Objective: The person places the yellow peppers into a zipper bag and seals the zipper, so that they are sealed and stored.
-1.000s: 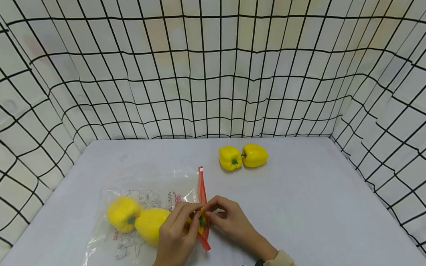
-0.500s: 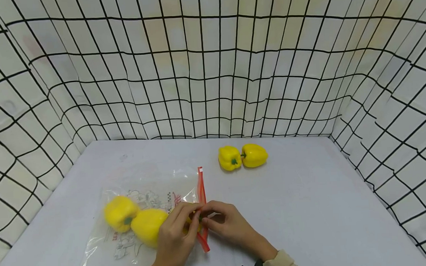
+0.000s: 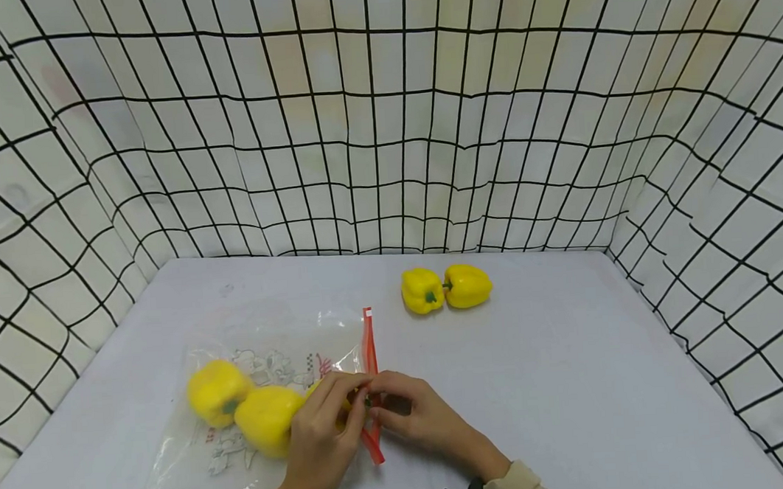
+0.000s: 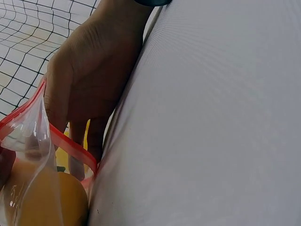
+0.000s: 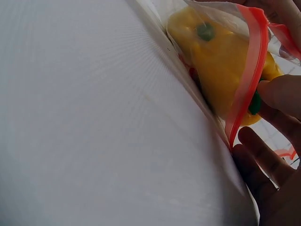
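Observation:
A clear zip bag [image 3: 190, 462] with a red zip edge [image 3: 370, 341] lies on its side, mouth facing right. Two yellow bell peppers sit inside, one farther left [image 3: 218, 390], the other [image 3: 266, 421] beside my left hand [image 3: 324, 432]. That hand pinches the bag's upper edge near the mouth and hides much of what lies beneath. At the opening, a third yellow bell pepper shows its green stem [image 5: 255, 102] in the right wrist view. The thumb and fingers of my right hand [image 3: 430, 420] hold it around the stem end, just inside the red edge.
Two more yellow bell peppers, a left one [image 3: 423, 291] and a right one [image 3: 468, 285], lie stem to stem farther back on the white table [image 3: 571, 383]. Black netting [image 3: 377, 164] over white walls encloses the back and both sides.
My right hand has moved slightly left into the bag's mouth with the third bell pepper. Both bell peppers inside have slid left. My left hand has stayed nearly still.

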`<state>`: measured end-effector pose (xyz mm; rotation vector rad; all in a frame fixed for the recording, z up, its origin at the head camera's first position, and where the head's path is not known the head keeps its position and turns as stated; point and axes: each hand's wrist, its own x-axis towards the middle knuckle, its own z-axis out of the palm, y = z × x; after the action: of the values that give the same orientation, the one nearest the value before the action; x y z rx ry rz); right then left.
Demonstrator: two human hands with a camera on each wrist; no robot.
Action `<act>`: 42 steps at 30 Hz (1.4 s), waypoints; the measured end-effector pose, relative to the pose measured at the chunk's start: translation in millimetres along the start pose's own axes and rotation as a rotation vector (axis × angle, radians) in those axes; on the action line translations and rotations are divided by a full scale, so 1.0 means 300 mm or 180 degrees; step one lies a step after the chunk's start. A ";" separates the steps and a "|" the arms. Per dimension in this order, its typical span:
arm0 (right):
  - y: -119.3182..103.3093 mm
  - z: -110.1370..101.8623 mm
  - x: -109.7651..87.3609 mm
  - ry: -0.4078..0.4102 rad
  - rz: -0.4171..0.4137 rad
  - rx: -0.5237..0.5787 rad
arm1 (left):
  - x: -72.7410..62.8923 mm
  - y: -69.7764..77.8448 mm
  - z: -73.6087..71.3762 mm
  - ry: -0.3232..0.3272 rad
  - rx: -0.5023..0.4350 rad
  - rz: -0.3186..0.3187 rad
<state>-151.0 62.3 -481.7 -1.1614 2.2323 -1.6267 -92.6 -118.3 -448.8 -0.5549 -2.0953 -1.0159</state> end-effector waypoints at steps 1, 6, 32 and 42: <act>-0.001 0.000 0.000 -0.0032 0.0021 0.0006 | 0.000 -0.001 -0.001 -0.0007 0.0000 -0.0012; -0.009 -0.001 -0.003 -0.0139 0.0109 0.0035 | -0.001 -0.004 -0.002 -0.0046 0.0008 -0.0063; -0.009 -0.038 -0.004 0.1481 0.0063 -0.0500 | -0.003 -0.014 0.001 -0.0134 -0.0038 -0.0069; 0.004 -0.082 -0.012 0.2004 0.0112 -0.0596 | 0.014 0.019 -0.012 -0.0403 0.0425 -0.0357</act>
<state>-162.1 83.1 -474.0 -0.6887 2.8012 -2.0143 -90.1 -117.5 -441.2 -0.4491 -2.3090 -0.9149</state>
